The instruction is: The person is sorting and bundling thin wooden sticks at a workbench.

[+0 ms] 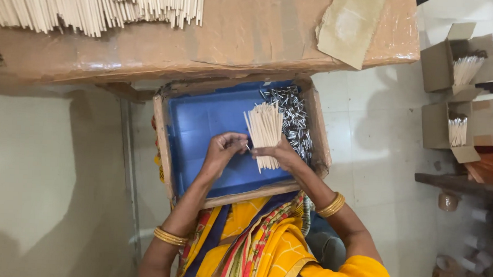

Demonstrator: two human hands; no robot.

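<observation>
The table (pixel 234 41), wrapped in brown paper, fills the top of the view, with a big heap of pale sticks (pixel 92 1) at its 11 o'clock corner, cut off by the frame edge. Below it, on the person's lap, sits a blue tray (pixel 202 131) in a wooden frame, and a pile of small metal caps (pixel 294 115) lies along its 2 o'clock side. Two open cartons (pixel 453 92) stand on the floor at 3 o'clock, each holding a few sticks. The right hand (pixel 279 154) is closed round a fanned bundle (pixel 264 131) of sticks held upright over the tray's middle. The left hand (pixel 224 148), just beside it at 9 o'clock, pinches its fingertips together at the bundle's edge, seemingly on one stick or cap; which one is too small to tell. Judging by the large heap and the many loose caps, most of the work seems left. Whether any stick in the bundle bears a cap cannot be made out.
</observation>
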